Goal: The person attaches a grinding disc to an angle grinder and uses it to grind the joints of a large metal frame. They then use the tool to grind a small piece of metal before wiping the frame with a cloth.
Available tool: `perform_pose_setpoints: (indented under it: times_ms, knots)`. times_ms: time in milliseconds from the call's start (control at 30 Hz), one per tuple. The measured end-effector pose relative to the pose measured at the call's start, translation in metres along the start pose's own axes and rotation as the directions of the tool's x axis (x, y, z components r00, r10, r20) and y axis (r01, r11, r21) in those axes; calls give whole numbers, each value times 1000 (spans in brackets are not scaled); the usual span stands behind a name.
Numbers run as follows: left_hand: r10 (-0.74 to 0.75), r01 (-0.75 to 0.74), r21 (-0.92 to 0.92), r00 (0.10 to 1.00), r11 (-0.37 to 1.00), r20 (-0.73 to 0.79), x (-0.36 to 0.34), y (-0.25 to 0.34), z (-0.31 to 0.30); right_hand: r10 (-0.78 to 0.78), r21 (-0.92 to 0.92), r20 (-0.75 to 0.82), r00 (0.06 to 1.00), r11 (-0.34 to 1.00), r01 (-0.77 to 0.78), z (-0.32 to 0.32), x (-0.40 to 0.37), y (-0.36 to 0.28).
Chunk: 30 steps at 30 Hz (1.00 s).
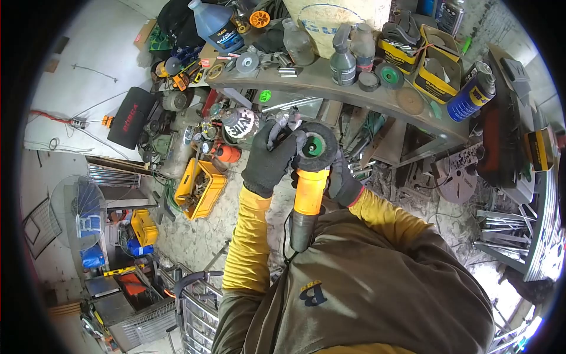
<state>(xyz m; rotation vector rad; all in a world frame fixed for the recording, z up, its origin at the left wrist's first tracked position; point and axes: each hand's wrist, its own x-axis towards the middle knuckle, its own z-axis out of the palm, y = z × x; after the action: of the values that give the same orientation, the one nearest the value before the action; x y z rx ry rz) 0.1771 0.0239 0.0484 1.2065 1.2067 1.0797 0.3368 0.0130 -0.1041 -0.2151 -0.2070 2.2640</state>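
Note:
A yellow angle grinder (311, 192) points away from my body, its dark rear end close to my sweatshirt. On its head sits a dark round disc (328, 154) with a green centre, facing up. My right hand (342, 182), in a black glove, grips the grinder from the right side near the head; its fingers are partly hidden behind the tool. My left hand (265, 156), also gloved, is at the disc's left edge with fingers curled together. Grey worn fingertips show there, and what they pinch cannot be made out. A black cord (286, 236) hangs beside the grinder.
A metal workbench (377, 97) ahead holds a spray bottle (342, 65), a WD-40 can (471, 97), yellow boxes (439, 74) and loose discs. On the floor to the left lies a yellow bin (203, 189) of parts. A metal rack (197, 312) stands close at lower left.

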Motion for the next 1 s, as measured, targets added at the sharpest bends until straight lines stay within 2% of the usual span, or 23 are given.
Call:
perform_pose_setpoints:
  times_ms: [33, 67, 167, 267, 333, 400, 467, 500, 567, 600, 667, 767, 800, 867, 900, 933, 967, 1000]
  knots:
    - [66, -66, 53, 998, 996, 15, 2, -2, 0, 19, 35, 73, 997, 999, -21, -1, 0, -2]
    - [129, -132, 104, 991, 986, 33, 3, -5, -1, 18, 37, 73, 997, 999, -21, -2, 1, -3]
    - [165, -174, 135, 983, 975, 77, -1, 6, 7, 39, 27, 71, 997, 999, -41, 0, 1, -5]
    - [83, -91, 109, 993, 990, 79, 2, 0, 1, 0, 2, 33, 999, 1000, 0, 6, -2, -6]
    - [103, -110, 100, 992, 989, 77, 4, -2, 2, 67, 58, 36, 997, 996, -69, 9, -1, -9]
    - [124, -131, 88, 989, 987, 75, 7, -1, 3, 64, 40, 48, 997, 997, -65, 7, 3, -10]
    - [151, -164, 294, 986, 942, 67, 9, 2, 4, 65, 24, 56, 996, 998, -66, 5, 0, -8]
    - [148, -162, 293, 987, 942, 67, 10, 0, 0, 24, 37, 19, 1000, 999, -24, 10, -4, -8]
    - [76, -25, 255, 978, 967, -193, 14, -5, -11, -21, 51, -19, 1000, 998, 22, 15, -8, -9]
    - [61, -46, 69, 969, 997, -239, 13, -6, -14, -15, 60, -27, 1000, 998, 17, 15, -10, -11]
    - [-153, 178, 35, 917, 983, -369, 15, -29, -44, -14, 72, -39, 999, 997, 17, 12, -11, -14]
    - [-225, 257, 59, 919, 965, -325, 14, -69, -93, 8, -30, -40, 999, 1000, -9, 8, -10, -17]
    - [-226, 258, 60, 919, 964, -324, 10, -59, -89, 26, 10, -59, 998, 1000, -25, 10, -11, -16]
    - [-370, 369, -43, 905, 928, -210, -9, -12, -65, 44, 48, -83, 996, 998, -40, 9, -10, -14]
    - [-316, 336, 50, 919, 941, -237, -14, 4, -51, 38, 73, -51, 998, 997, -34, 6, -8, -12]
    - [-317, 337, 43, 917, 941, -241, -19, 28, -32, 37, 97, -19, 999, 995, -35, 4, -8, -9]
    - [-161, 206, 315, 973, 927, -163, -22, 55, -13, 46, 94, -18, 999, 995, -45, 1, -7, -8]
    - [-23, 44, 553, 999, 832, -44, -25, 67, 0, 57, 91, -34, 998, 994, -53, -1, -6, -9]
